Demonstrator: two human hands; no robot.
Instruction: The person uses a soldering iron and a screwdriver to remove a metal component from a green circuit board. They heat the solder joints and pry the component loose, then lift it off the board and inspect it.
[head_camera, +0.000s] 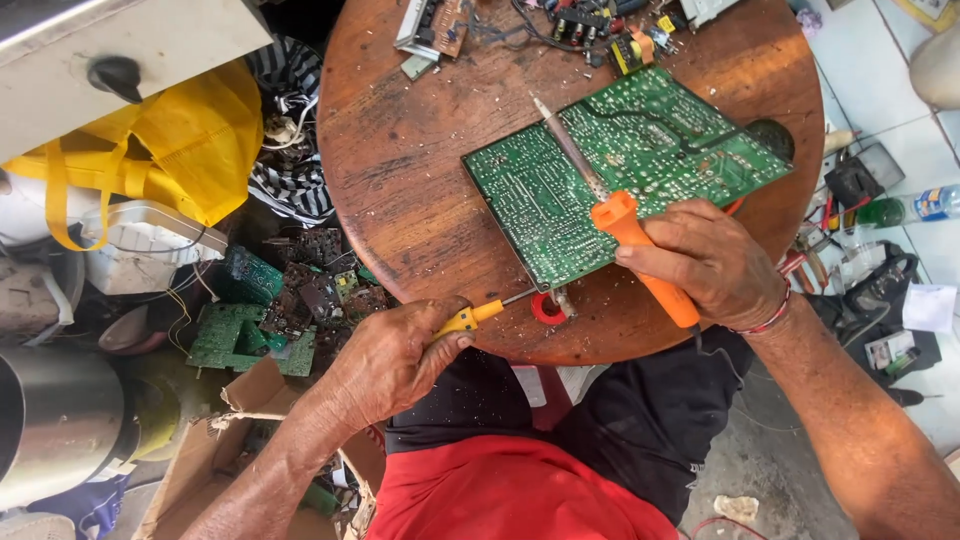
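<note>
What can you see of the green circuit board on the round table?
The green circuit board is a large rectangle lying flat and skewed on the round wooden table, solder side up, with pale traces and many silvery joints. The soldering iron, orange-handled and held by the right hand, rests its metal shaft across it. A thin screwdriver in the left hand reaches its near edge.

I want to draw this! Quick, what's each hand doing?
Left hand: closed on a yellow-handled screwdriver.
Right hand: closed on an orange soldering iron.

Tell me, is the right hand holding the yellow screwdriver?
No, the right hand grips the orange soldering iron over the green circuit board; the left hand holds the yellow screwdriver.
</note>
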